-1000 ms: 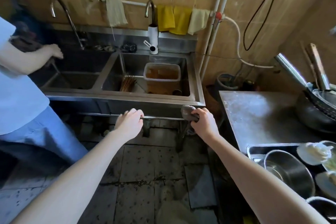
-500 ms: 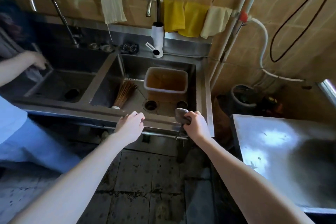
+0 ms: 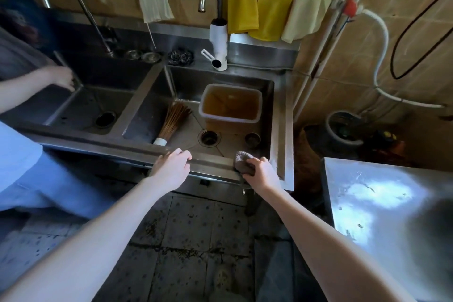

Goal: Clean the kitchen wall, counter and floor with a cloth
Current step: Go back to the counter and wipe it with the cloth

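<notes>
Two hands work at the front rim (image 3: 213, 163) of the right sink basin, lower centre of the frame. The left hand (image 3: 171, 170) grips the rim with bent fingers, apparently as a brace. The right hand (image 3: 263, 175) is clamped round the grey cloth (image 3: 241, 158) and presses it on the rim near the right corner. One second ago both hands were lower, on the bar beneath the sink; they now sit on the rim, and the view looks down into the basin. Judgement: wiping has moved from the underframe to the sink top. The tabletop (image 3: 367, 203) at lower right, the wall (image 3: 392, 32) and the stained floor (image 3: 196, 228) likely still need doing.
</notes>
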The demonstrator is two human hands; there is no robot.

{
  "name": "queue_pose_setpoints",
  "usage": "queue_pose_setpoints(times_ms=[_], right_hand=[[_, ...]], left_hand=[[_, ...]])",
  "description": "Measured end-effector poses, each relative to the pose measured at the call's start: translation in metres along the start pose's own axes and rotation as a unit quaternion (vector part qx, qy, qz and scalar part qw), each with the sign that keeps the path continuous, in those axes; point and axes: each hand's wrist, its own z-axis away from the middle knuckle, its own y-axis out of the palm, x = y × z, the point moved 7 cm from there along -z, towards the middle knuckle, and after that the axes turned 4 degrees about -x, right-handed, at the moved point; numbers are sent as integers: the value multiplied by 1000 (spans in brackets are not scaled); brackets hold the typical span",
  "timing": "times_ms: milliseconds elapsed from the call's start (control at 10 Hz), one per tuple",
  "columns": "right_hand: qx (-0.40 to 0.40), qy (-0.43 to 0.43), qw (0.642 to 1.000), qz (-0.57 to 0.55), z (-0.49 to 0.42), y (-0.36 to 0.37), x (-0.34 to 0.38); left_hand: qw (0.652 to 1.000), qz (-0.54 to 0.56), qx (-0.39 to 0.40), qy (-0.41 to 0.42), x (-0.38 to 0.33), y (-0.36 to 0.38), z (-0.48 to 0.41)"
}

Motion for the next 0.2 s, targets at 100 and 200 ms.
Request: queue_pose_setpoints(times_ms=[100, 200], right_hand=[[8, -6, 1000, 0, 1, -4, -1], [-25, 8, 1000, -11, 0, -21, 2]], left_hand=[[1000, -8, -4, 0, -4, -8, -4], [1000, -20, -20, 8, -10, -21, -11]])
